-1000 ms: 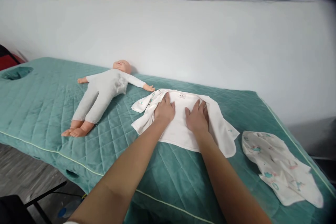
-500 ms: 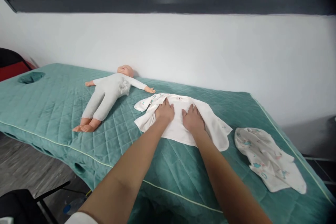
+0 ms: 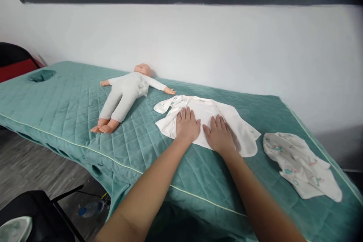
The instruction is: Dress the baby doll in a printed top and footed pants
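A small white baby shirt point(image 3: 208, 110) lies spread open on the green quilted bed cover point(image 3: 136, 143), its inside facing up and a label near the collar. My left hand point(image 3: 188, 124) rests flat on the left part of the shirt, fingers stretched out. On its right part lies my right hand point(image 3: 219, 133), palm down with the fingers extended. Both hands press on the cloth without gripping it. To the left, a baby doll point(image 3: 127, 92) in a pale grey-white body lies on its back, one hand close to the shirt's patterned sleeve.
A crumpled white printed baby garment point(image 3: 302, 164) lies at the bed's right end. The white wall point(image 3: 198, 49) runs along the far side. A black chair point(image 3: 36, 211) and a plastic bottle point(image 3: 92, 209) are at the lower left. The cover has a round hole point(image 3: 42, 75).
My hands have slid toward me over the shirt, down to its lower part, and the fingers lie flatter. The view has tilted down and shifted left; the doll stays in place.
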### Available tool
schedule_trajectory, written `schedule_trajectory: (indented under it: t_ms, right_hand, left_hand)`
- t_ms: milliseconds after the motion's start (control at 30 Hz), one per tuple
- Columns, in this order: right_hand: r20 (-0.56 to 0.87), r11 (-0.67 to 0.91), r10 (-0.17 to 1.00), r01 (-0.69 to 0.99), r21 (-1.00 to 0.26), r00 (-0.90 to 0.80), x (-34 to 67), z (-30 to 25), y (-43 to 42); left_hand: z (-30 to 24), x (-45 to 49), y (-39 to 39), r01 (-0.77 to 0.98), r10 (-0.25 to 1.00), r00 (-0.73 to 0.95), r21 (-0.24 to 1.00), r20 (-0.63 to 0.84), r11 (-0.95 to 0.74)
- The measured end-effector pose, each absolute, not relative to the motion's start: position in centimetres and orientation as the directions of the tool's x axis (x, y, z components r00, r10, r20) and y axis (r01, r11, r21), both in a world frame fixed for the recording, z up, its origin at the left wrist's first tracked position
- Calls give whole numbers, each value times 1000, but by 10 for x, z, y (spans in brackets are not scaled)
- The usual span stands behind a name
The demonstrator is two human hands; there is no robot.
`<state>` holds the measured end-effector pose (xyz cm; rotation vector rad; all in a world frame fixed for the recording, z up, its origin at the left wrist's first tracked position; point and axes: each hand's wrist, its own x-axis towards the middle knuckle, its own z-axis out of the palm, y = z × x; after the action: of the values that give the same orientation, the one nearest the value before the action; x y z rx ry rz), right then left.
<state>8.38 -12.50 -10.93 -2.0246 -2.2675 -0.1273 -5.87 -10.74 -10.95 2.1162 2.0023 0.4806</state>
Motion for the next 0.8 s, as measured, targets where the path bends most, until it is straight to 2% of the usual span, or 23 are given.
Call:
schedule_trajectory:
  t_ms: [167,300,367,433,500,600,700,800]
  right_hand:
    - [110,160,981,987,4,-160,82,-108,-159]
    - [163,227,963,971,-69,-213,83,-112,-191]
    - [167,241,963,956,-166,-214,81,-111,-198]
    - [166,251,964,918,-308,-208,75,-105,-194]
    - [147,243,970,840,-486,-195,64,-96,-178]
    - [44,135,988,688,-713,-148,38,-83,-135]
    - [-31,26,996,638,-769,-78,8,-78,-83]
    - [-56,-29,998,691,-722,-17,-14,-82,-44]
  left_hand:
    - [-108,-63,-146,912,981,117,375,153,-167]
    - [-108,-82,-189,819,927,183,471,327,-328]
    - [-110,-100,-206,757,882,54,557,468,-342]
    - [-115,-121,-214,709,821,-188,653,538,-265]
    - [-118,-142,-212,649,770,-399,747,498,-147]
    - [-120,-163,-197,610,768,-508,792,390,1]
    - [-116,-173,-178,663,828,-482,737,287,132]
    - [-112,-175,-166,700,852,-473,683,225,209]
